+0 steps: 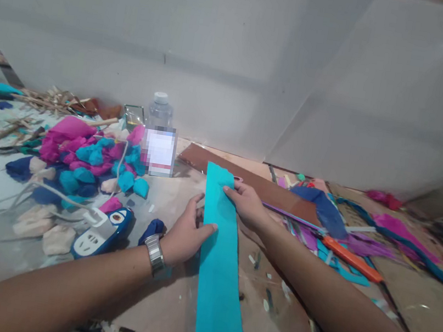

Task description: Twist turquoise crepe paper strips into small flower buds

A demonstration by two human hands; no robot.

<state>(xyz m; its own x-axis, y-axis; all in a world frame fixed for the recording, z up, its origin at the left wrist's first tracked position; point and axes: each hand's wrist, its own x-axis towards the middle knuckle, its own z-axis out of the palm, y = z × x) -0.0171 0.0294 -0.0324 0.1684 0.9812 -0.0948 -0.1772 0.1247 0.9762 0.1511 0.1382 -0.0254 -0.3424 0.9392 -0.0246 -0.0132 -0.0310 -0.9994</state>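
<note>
A long turquoise strip of what looks like crepe paper (pixel 219 276) runs from the front edge up to mid-table. My left hand (pixel 188 233), with a metal watch (pixel 154 253) at the wrist, grips its left edge, thumb on top and fingers beneath. Near the far end, my right hand (pixel 245 203) pinches the right edge between thumb and fingers. The strip's top edge is slightly wavy. Fingers under the paper are partly hidden.
Left of my hands lie a blue-and-white power strip (pixel 101 231) with a cable and a heap of crumpled pink and blue paper (pixel 85 154). Behind are a lit phone (pixel 160 148) and a clear bottle (pixel 160 109). An orange cutter (pixel 351 257) and brown strip (pixel 252 182) lie right.
</note>
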